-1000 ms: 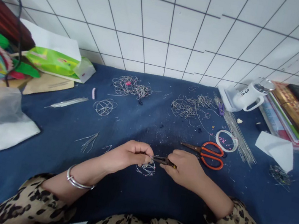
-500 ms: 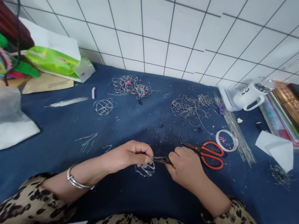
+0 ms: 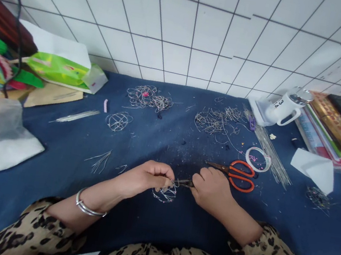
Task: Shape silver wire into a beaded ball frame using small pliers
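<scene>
Between finger and thumb, my left hand (image 3: pixel 148 177) pinches a small rounded wire frame (image 3: pixel 165 194) of silvery wire, with tiny beads on it. My right hand (image 3: pixel 211 186) is closed around a pair of dark pliers (image 3: pixel 185 183); its handles are mostly hidden in the palm. The pliers' jaws point left and reach the top of the wire frame beside my left fingertips. Whether they grip a wire there I cannot tell. Just beyond my right hand lie orange-handled scissors (image 3: pixel 241 175).
Tangled wire (image 3: pixel 218 120) and a wire ball (image 3: pixel 119 121) lie farther back. A ring-shaped dish (image 3: pixel 257 159) with pink beads, long straight wires (image 3: pixel 272 156) and a white mug (image 3: pixel 289 106) are at right. A plastic bag (image 3: pixel 6 142) sits at left, and a tiled wall (image 3: pixel 175 23) rises behind.
The wire frame has turned slightly in my left fingers, and a wire loop now shows near the jaws. Both hands stay in nearly the same place. The view has shifted very slightly.
</scene>
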Available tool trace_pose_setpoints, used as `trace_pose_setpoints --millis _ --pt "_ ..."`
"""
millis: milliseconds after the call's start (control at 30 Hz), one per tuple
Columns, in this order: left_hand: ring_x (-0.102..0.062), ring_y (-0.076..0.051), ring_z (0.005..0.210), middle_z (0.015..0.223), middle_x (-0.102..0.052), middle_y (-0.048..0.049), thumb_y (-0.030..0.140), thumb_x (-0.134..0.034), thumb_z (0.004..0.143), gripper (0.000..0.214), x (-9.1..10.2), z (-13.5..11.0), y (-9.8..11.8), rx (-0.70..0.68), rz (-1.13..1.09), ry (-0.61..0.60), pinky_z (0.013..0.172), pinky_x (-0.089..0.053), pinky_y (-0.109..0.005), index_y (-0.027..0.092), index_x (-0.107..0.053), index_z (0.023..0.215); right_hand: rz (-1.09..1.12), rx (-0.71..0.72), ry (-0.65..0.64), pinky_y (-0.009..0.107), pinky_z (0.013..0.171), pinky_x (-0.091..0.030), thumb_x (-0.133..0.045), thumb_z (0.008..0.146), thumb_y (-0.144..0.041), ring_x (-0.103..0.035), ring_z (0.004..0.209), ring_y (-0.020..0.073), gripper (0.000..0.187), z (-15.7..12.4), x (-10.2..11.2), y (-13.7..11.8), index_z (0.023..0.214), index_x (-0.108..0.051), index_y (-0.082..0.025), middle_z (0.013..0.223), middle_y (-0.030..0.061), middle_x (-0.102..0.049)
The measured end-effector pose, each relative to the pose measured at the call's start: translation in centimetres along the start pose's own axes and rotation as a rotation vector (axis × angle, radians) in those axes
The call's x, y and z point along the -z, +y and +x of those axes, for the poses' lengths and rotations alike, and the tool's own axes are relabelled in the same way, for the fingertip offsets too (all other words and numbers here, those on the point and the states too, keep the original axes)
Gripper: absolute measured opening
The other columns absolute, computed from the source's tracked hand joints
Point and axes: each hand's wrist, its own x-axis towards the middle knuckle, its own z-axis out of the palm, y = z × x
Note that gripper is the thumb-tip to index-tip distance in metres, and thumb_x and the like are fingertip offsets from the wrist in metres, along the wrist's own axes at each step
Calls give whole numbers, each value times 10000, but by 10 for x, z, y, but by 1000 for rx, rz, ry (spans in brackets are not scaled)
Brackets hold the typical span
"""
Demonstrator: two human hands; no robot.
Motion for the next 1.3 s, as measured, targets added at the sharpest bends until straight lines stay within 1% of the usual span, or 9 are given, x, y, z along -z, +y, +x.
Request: trace_pose_setpoints --millis 367,500,600,767,867,933,1000,1200,1300 --pt "-395 -84 549 606 -483 24 208 -552 783 104 0 1 -1 -4 32 -13 541 -310 -216 118 -594 751 15 -24 -47 313 627 -241 -432 835 -268 -435 698 178 192 0 2 1 695 -527 -179 695 47 -507" --pt "-408 -88 581 638 -491 19 236 -542 812 134 -1 0 2 -52 47 12 567 -324 -221 117 -602 800 107 -76 -113 285 635 -264 -447 841 -314 -472 705 158 203 1 2 0 713 -530 -181 719 32 -537" --pt "-423 -93 605 673 -508 11 274 -536 827 169 0 -1 5 -81 74 27 582 -336 -222 118 -600 826 204 -113 -177 258 605 -267 -438 856 -363 -499 687 134 247 2 5 -1 717 -533 -183 711 15 -554" --pt "-452 -103 628 714 -533 -2 287 -515 839 187 1 -2 9 -119 222 45 593 -361 -223 122 -603 852 296 -160 -277 248 538 -230 -422 863 -452 -514 624 106 339 5 12 -2 692 -542 -186 692 -6 -576" --pt "-474 -114 658 740 -548 -10 247 -503 839 158 1 -3 11 -187 374 81 612 -376 -225 133 -612 837 354 -170 -347 239 524 -220 -421 857 -483 -509 596 97 375 7 12 -1 661 -531 -184 662 -15 -578" --pt "-487 -119 672 749 -557 -15 225 -497 838 147 1 -3 11 -234 449 100 631 -384 -230 139 -615 828 389 -176 -370 231 524 -224 -418 855 -496 -508 597 95 392 7 12 -1 641 -518 -183 645 -17 -574" --pt "-494 -122 677 754 -563 -18 223 -491 837 149 1 -3 11 -255 475 111 642 -391 -234 142 -616 830 408 -185 -375 226 526 -227 -422 852 -499 -507 601 96 397 8 12 0 632 -513 -181 637 -17 -571" --pt "-464 -113 639 716 -540 -4 241 -496 821 152 0 -1 8 -175 407 112 595 -378 -216 142 -611 828 423 -206 -389 227 517 -214 -427 845 -504 -493 585 95 404 8 12 0 625 -521 -179 623 -14 -566" --pt "-452 -108 624 700 -530 3 234 -499 816 143 0 -1 7 -163 394 122 586 -370 -213 141 -608 827 417 -209 -389 228 508 -201 -425 842 -511 -486 573 98 407 8 12 1 623 -520 -182 605 -15 -560"
